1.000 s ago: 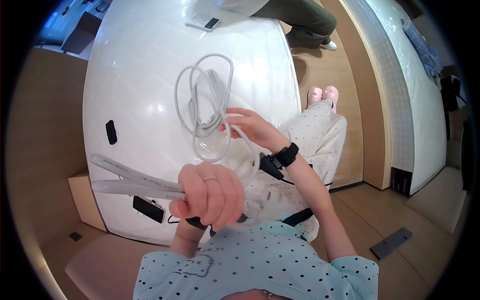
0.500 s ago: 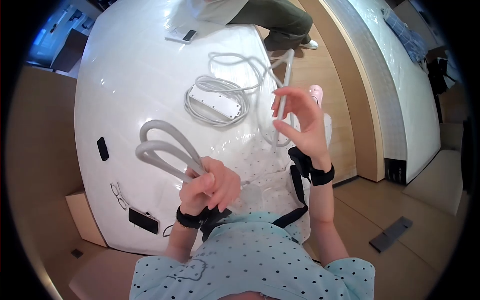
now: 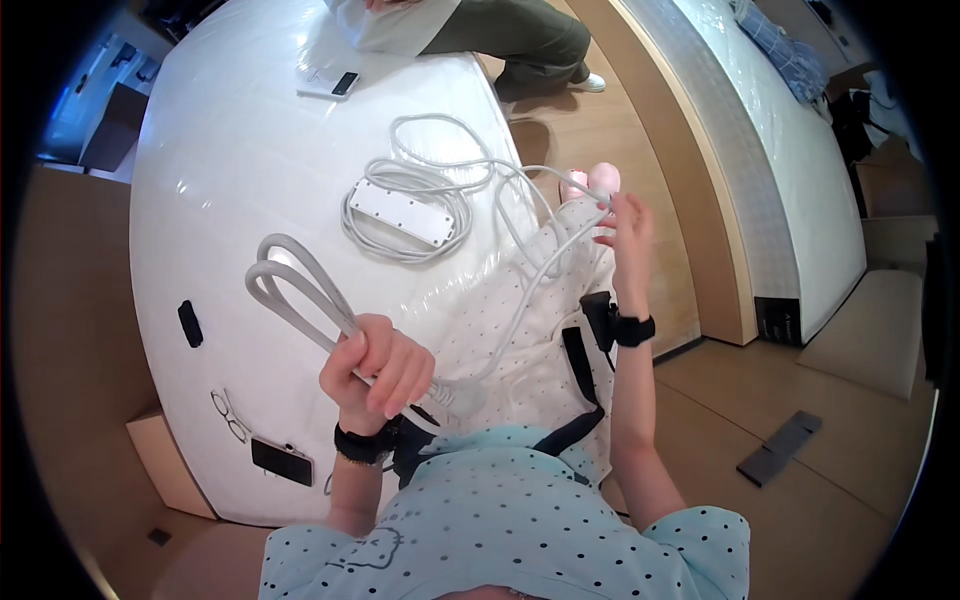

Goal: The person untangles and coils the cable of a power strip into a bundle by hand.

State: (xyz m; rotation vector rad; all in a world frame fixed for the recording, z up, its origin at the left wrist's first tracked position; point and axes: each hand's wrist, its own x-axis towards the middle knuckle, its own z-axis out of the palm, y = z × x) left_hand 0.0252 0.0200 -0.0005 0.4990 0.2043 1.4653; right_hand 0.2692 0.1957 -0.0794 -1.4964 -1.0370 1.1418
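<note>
The left hand [image 3: 378, 368] closes its fingers on folded cable [image 3: 335, 308], apparently to bunch it; the right hand [image 3: 632, 245] pinches slack beyond the mattress's [image 3: 240, 180] right edge.

On the mattress [image 3: 220, 200], the power strip [image 3: 403, 212] lies inside coils of cable [image 3: 412, 181], whose looser loops reach right. Beyond the power strip, to its left, rests a small device [image 3: 328, 84], just left of a seated person [image 3: 500, 42] at the far end. A small item [image 3: 190, 323] lies by the left edge; nearer are glasses [image 3: 236, 430] and, just right of them, a phone [image 3: 282, 461]. A second mattress [image 3: 765, 180] stands right, across the floor [image 3: 668, 260].
</note>
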